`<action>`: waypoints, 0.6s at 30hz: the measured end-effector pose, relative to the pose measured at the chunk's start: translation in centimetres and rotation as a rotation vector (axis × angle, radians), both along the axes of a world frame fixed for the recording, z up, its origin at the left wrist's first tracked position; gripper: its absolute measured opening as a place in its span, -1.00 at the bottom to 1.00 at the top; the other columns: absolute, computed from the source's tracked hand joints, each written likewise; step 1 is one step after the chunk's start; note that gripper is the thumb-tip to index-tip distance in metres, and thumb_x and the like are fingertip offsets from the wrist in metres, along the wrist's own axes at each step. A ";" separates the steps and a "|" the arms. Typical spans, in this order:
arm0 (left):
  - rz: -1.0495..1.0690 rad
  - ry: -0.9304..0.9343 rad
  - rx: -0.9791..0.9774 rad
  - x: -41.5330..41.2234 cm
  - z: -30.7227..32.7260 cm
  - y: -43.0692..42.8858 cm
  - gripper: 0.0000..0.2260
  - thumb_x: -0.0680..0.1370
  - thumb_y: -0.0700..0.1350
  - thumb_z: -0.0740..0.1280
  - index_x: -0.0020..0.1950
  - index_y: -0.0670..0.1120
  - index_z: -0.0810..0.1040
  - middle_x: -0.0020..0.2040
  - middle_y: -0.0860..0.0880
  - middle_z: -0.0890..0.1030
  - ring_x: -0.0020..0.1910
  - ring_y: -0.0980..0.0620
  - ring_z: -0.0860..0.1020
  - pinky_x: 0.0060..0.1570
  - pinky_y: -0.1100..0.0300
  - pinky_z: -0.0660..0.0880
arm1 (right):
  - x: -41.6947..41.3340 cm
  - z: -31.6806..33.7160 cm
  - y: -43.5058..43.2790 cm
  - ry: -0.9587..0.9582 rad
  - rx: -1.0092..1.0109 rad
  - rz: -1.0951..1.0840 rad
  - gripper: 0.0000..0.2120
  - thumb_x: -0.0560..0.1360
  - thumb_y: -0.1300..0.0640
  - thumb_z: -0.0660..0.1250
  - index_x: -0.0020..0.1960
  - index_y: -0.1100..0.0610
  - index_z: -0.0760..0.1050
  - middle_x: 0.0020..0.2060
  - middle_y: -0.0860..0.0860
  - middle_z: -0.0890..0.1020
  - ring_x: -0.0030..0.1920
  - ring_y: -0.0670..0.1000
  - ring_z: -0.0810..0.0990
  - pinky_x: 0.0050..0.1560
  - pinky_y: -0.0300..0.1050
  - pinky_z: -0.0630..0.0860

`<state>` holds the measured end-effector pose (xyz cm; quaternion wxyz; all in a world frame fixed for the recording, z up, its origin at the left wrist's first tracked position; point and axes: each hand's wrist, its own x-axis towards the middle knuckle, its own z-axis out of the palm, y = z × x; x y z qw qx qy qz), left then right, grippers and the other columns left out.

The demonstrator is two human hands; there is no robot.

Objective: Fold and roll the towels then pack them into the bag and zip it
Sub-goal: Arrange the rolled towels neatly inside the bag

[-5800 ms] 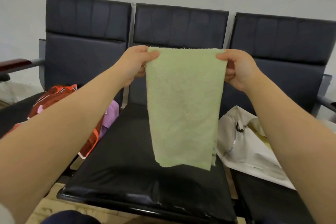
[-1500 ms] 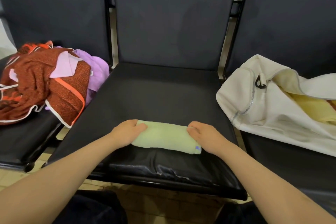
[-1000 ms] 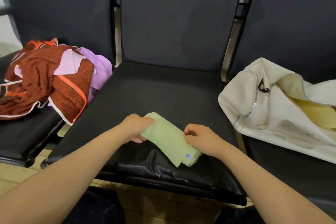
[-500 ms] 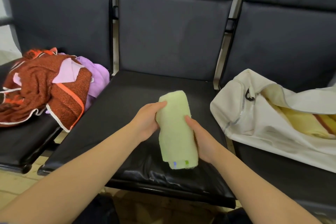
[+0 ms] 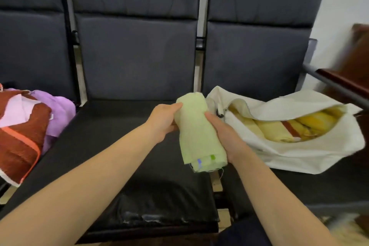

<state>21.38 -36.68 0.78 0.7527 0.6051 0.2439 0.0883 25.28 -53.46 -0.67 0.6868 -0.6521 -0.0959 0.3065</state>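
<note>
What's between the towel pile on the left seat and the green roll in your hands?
Head view: only bare black seat cushion and the left hand gripping the green roll lie between it and the towel pile.

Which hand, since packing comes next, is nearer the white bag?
Right. The right hand grips the green roll beside the white bag; the left hand holds the roll's far side.

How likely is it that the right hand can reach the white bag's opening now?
Probably yes: the right hand, gripping the rolled green towel together with the left hand, is right beside the white bag, whose mouth gapes unzipped, nothing between.
</note>
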 end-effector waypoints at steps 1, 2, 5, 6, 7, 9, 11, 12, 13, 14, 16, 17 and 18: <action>-0.028 0.003 0.049 0.8 0.6 -0.8 -0.87 0.59 -0.09 0.30 0.01 -0.13 0.54 0.11 -0.17 0.61 0.08 -0.13 0.60 -0.06 0.05 0.60 | 0.7 0.6 -1.3 0.009 0.043 -0.009 -0.69 0.53 -0.14 0.30 0.16 0.02 0.49 -0.19 -0.02 0.73 -0.18 0.00 0.71 -0.14 -0.08 0.60; -0.054 0.009 0.113 1.6 1.2 -1.6 -0.83 0.58 -0.08 0.30 0.04 -0.18 0.56 0.11 -0.19 0.62 0.06 -0.13 0.61 -0.10 0.06 0.60 | 1.3 1.3 -2.5 0.023 0.065 -0.016 -0.73 0.52 -0.11 0.32 0.13 0.01 0.49 -0.18 0.00 0.73 -0.16 0.01 0.72 -0.10 -0.05 0.61; -0.084 0.011 0.416 4.1 2.9 -4.3 -0.77 0.58 -0.04 0.27 0.05 -0.21 0.53 0.01 -0.14 0.60 -0.12 -0.04 0.63 -0.16 0.11 0.55 | 3.0 3.3 -5.8 0.041 0.057 -0.011 -0.73 0.49 -0.07 0.36 0.15 -0.02 0.46 0.01 0.11 0.68 -0.01 0.12 0.68 -0.01 0.06 0.60; -0.056 -0.002 0.517 4.9 3.5 -5.2 -0.79 0.58 -0.03 0.26 0.04 -0.18 0.48 -0.02 -0.12 0.56 -0.17 0.00 0.59 -0.19 0.12 0.49 | 3.6 3.8 -6.9 0.056 0.058 -0.038 -0.69 0.48 -0.07 0.38 0.17 0.02 0.49 0.00 0.11 0.69 -0.04 0.12 0.69 -0.07 0.03 0.61; -0.013 -0.020 0.611 5.7 3.9 -6.2 -0.80 0.57 -0.04 0.24 0.04 -0.17 0.42 -0.01 -0.11 0.52 -0.19 0.01 0.53 -0.22 0.12 0.45 | 4.1 4.4 -8.1 0.076 0.074 -0.069 -0.66 0.47 -0.07 0.40 0.17 0.08 0.52 -0.05 0.11 0.71 -0.10 0.10 0.71 -0.15 -0.03 0.61; 0.061 -0.109 0.801 7.0 4.4 -8.0 -0.90 0.55 -0.11 0.23 -0.03 -0.13 0.39 0.00 -0.07 0.44 -0.19 0.01 0.45 -0.21 0.09 0.42 | 5.4 5.2 -10.8 0.067 0.117 -0.161 -0.73 0.49 -0.02 0.38 0.06 0.15 0.56 -0.22 0.09 0.72 -0.26 0.04 0.72 -0.34 -0.16 0.60; 0.033 -0.268 1.097 7.8 3.9 -9.9 -0.98 0.50 -0.17 0.25 -0.12 -0.11 0.42 -0.01 -0.02 0.40 -0.14 -0.02 0.45 -0.12 0.08 0.40 | 6.6 5.8 -13.6 0.042 0.170 -0.256 -0.77 0.49 0.01 0.35 0.03 0.16 0.56 -0.28 0.09 0.71 -0.31 0.04 0.71 -0.41 -0.17 0.59; -0.048 -0.368 1.285 8.1 3.4 -10.8 -0.99 0.47 -0.18 0.27 -0.14 -0.10 0.46 0.02 -0.01 0.42 -0.08 -0.04 0.45 -0.07 0.09 0.34 | 7.4 5.9 -15.1 0.032 0.175 -0.285 -0.72 0.47 0.00 0.36 0.09 0.16 0.56 -0.24 0.10 0.72 -0.28 0.05 0.71 -0.40 -0.15 0.60; -0.178 -0.455 1.471 8.5 2.8 -11.7 -0.97 0.46 -0.16 0.29 -0.14 -0.09 0.51 0.10 -0.02 0.44 0.03 -0.06 0.45 -0.03 0.10 0.28 | 8.0 5.9 -16.4 0.020 0.163 -0.327 -0.67 0.46 -0.01 0.37 0.14 0.15 0.55 -0.20 0.11 0.72 -0.25 0.07 0.72 -0.37 -0.13 0.60; -0.343 -0.515 1.647 8.9 2.2 -12.7 -0.93 0.47 -0.13 0.28 -0.11 -0.07 0.56 0.22 -0.05 0.43 0.18 -0.10 0.41 0.05 0.09 0.25 | 8.9 5.7 -17.5 0.014 0.163 -0.368 -0.63 0.45 -0.02 0.38 0.19 0.14 0.54 -0.15 0.12 0.72 -0.21 0.09 0.72 -0.34 -0.10 0.61; -0.684 -0.513 1.977 10.2 0.8 -14.8 -0.80 0.56 -0.08 0.23 0.05 -0.03 0.62 0.48 -0.10 0.22 0.46 -0.15 0.14 0.36 -0.01 0.12 | 10.4 5.3 -19.7 0.010 0.155 -0.445 -0.60 0.45 -0.02 0.40 0.23 0.11 0.54 -0.06 0.14 0.71 -0.13 0.14 0.71 -0.21 -0.02 0.61; -0.796 -0.476 2.129 11.0 0.3 -15.9 -0.77 0.58 -0.08 0.21 0.12 -0.04 0.62 0.54 -0.11 0.09 0.51 -0.17 0.01 0.45 -0.09 0.01 | 10.9 5.3 -20.5 0.005 0.147 -0.477 -0.57 0.43 -0.03 0.41 0.25 0.11 0.53 -0.02 0.16 0.70 -0.08 0.16 0.71 -0.13 0.01 0.60; -0.848 -0.436 2.270 11.9 0.0 -16.8 -0.77 0.59 -0.08 0.22 0.15 -0.05 0.62 0.57 -0.11 -0.01 0.52 -0.19 -0.07 0.48 -0.15 -0.06 | 11.5 5.1 -21.3 -0.001 0.145 -0.487 -0.50 0.39 -0.04 0.44 0.28 0.12 0.52 0.02 0.17 0.69 -0.04 0.17 0.70 -0.08 0.03 0.58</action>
